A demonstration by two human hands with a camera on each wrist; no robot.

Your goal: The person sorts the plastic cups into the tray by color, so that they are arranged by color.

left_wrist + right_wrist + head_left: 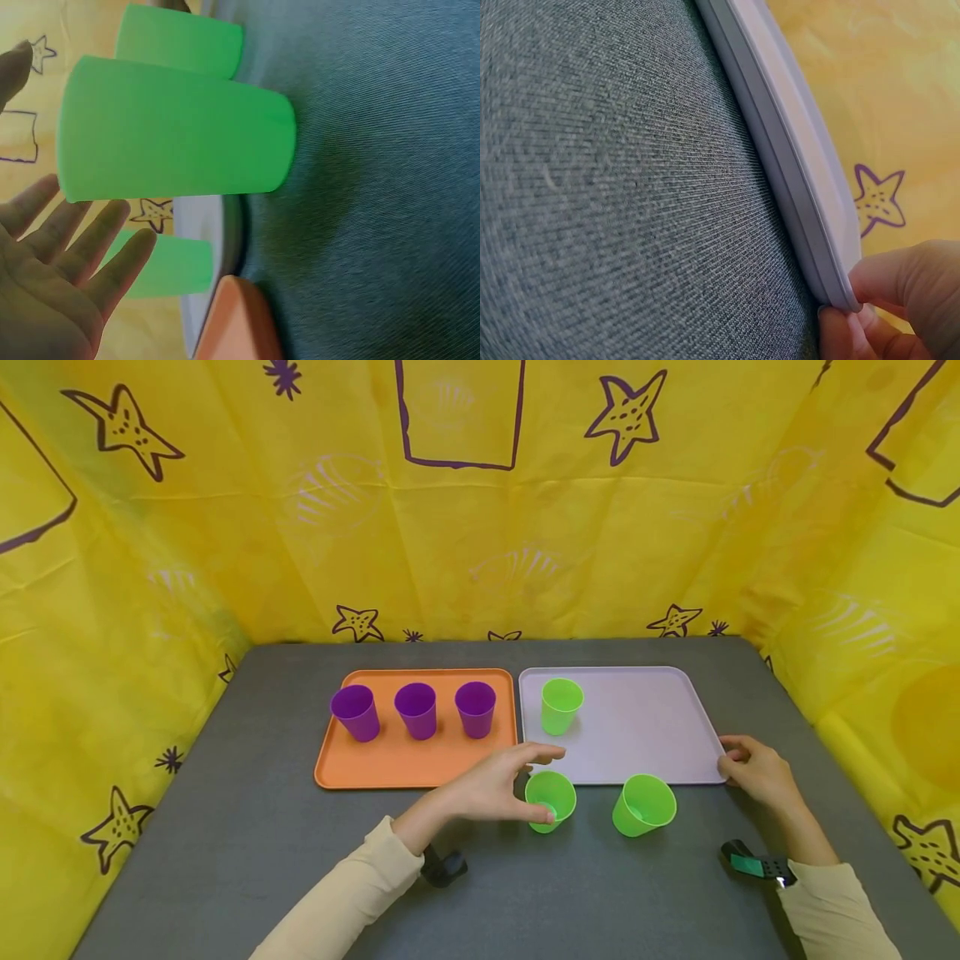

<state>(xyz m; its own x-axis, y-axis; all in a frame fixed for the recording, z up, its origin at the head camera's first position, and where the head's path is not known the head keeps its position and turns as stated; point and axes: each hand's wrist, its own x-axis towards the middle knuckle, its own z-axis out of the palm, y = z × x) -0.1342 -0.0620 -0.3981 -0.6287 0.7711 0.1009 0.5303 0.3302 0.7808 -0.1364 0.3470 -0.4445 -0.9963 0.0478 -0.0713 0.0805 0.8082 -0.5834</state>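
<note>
My left hand [486,788] reaches around a green cup [555,789] standing on the table just in front of the trays. In the left wrist view its fingers [97,244] are extended beside that cup, and the thumb is well spread from them. A second green cup [643,810] stands to the right on the table. At the front right corner of the pale lilac tray [637,727], my right hand [761,775] pinches the rim between thumb and fingers, as the right wrist view shows. A third green cup [561,706] stands on this tray's left side.
An orange tray [405,768] lies left of the lilac one, with a purple cup [356,714], another purple cup [416,712] and a third purple cup [476,710] in a row. Behind the grey table [247,827] hangs a yellow patterned cloth [450,552].
</note>
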